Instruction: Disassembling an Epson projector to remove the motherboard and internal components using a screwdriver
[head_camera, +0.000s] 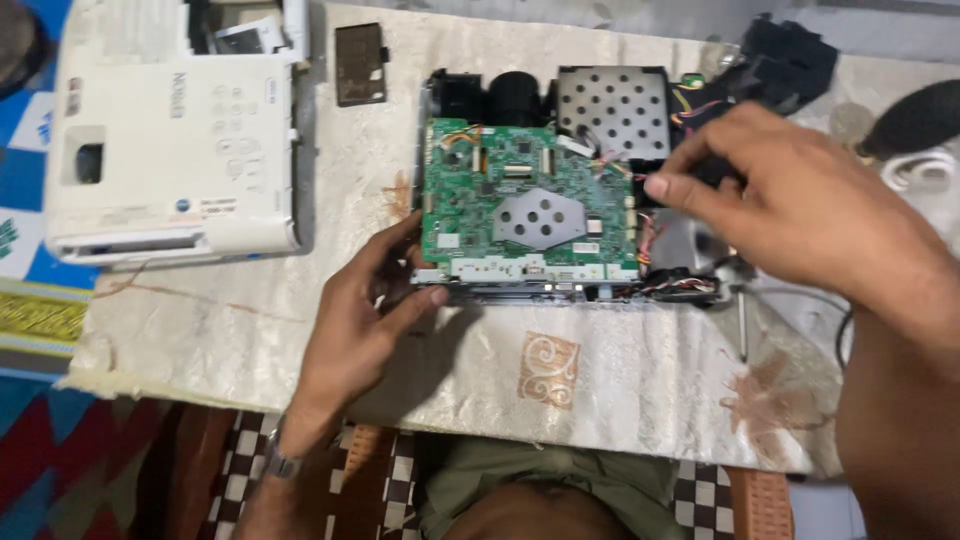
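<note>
An opened projector chassis (560, 110) lies on a pale cloth-covered table (600, 370), its green circuit board (530, 200) facing up. My left hand (365, 310) grips the near left corner of the chassis, thumb along its front edge. My right hand (790, 195) reaches in from the right. Its fingertips pinch at the coloured wires (640, 180) on the board's right edge. A perforated metal shield (612, 105) and a black lens block (500, 95) sit behind the board.
The white top cover of the projector (175, 150) lies upside-up at the left. A small dark panel (360, 65) rests beside it. Black parts (790, 55) and a white cable (915, 170) are at the far right. A screwdriver (742, 325) lies near the chassis.
</note>
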